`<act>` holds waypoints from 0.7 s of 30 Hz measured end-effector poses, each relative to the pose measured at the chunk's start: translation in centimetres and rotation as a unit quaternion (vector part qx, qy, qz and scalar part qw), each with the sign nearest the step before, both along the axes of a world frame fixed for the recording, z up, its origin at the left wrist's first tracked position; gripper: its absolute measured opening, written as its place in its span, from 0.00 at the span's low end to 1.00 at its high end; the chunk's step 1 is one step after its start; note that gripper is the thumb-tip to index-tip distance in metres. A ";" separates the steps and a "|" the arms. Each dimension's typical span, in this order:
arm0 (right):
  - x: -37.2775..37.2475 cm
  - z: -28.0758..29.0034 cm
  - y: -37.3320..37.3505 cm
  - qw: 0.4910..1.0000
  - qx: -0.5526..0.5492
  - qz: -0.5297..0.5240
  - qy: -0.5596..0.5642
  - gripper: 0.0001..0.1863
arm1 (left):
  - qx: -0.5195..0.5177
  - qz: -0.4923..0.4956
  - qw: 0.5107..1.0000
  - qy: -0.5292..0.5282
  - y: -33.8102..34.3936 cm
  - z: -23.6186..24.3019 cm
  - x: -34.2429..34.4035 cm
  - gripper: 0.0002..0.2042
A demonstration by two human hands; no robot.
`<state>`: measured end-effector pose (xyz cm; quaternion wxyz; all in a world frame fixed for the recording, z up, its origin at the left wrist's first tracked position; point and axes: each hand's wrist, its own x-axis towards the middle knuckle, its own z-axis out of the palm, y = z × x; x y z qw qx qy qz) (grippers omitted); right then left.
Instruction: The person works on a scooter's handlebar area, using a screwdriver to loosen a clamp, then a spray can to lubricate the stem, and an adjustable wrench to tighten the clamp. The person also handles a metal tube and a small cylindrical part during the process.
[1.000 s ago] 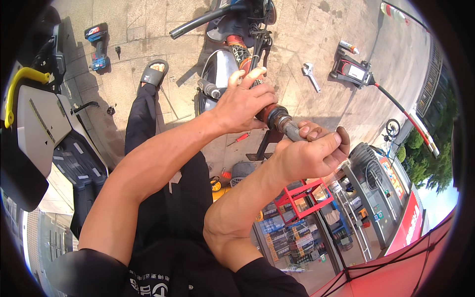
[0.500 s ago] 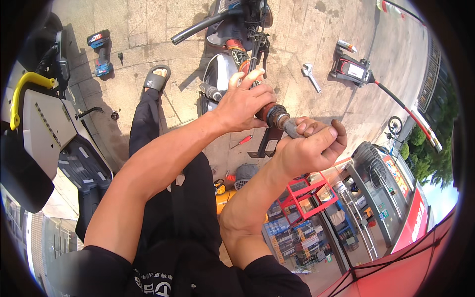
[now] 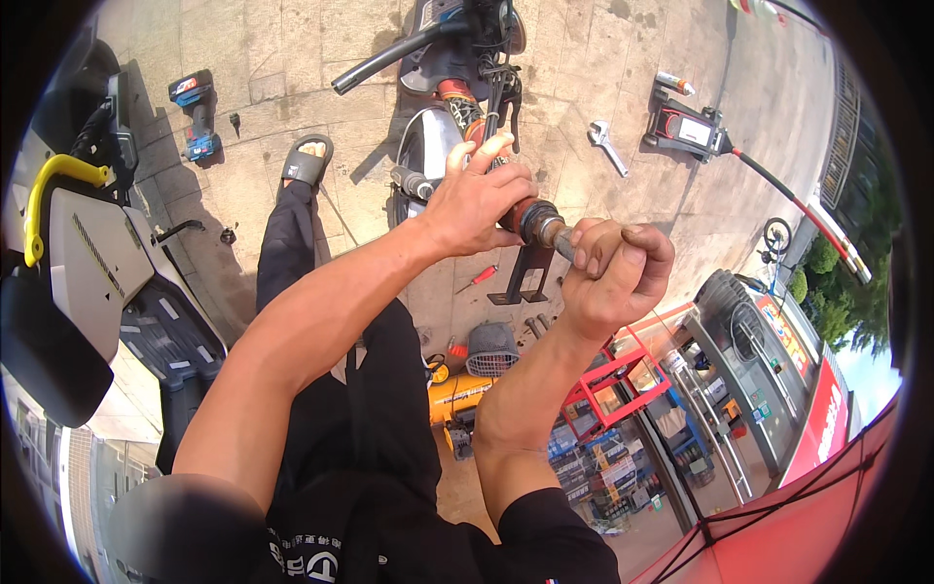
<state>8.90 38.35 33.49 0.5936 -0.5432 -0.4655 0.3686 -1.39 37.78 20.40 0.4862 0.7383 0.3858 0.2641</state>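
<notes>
- At the far left edge of the pavement, a parked scooter [image 3: 92,263] with a yellow grab rail [image 3: 53,190] stands clear of the work.
- A blue cordless impact driver [image 3: 197,115] lies on the paving slabs near the top left, with a black sandal [image 3: 307,162] on the person's foot just right of it.
- The left hand [image 3: 477,200] wraps around the reddish end of a metal shaft [image 3: 537,222], fingers partly lifted, apparently to steady the part in mid-air over a dismantled motorcycle [image 3: 443,107].
- The shaft sits between the two hands, held above the pavement's centre, its grey threaded end pointing right.
- The right hand [image 3: 615,273] closes in a tight fist over that grey end, seemingly to twist or pull it against the left hand's hold.
- Below the hands, a black stand [image 3: 520,282], a red-handled screwdriver [image 3: 479,277] and a wire basket [image 3: 489,348] rest on the slabs within reach.
- A wrench [image 3: 608,146] lies toward the upper right, beside a red floor jack [image 3: 693,128] with a long handle.
- A red rack [image 3: 623,375] stands at the lower right.
</notes>
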 end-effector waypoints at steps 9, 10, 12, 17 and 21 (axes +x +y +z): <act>-1.7 -1.0 -0.5 0.948 -0.064 -0.295 -0.101 0.06 | -0.005 0.008 1.000 0.001 0.0 0.0 0.0 0.32; -1.1 -0.8 -0.3 0.973 -0.055 -0.212 -0.066 0.05 | -0.001 0.010 1.000 -0.003 0.1 -0.1 0.0 0.32; 0.3 0.2 -0.1 1.000 -0.008 0.010 0.005 0.04 | -0.020 -0.005 1.000 -0.002 0.1 -0.1 0.1 0.31; -0.9 -0.5 -0.7 0.982 -0.026 -0.183 -0.041 0.05 | -0.006 -0.001 1.000 0.012 0.0 0.1 0.0 0.32; -1.5 -0.4 -0.4 0.960 -0.064 -0.257 -0.095 0.06 | -0.024 -0.009 1.000 0.005 0.2 0.1 0.0 0.32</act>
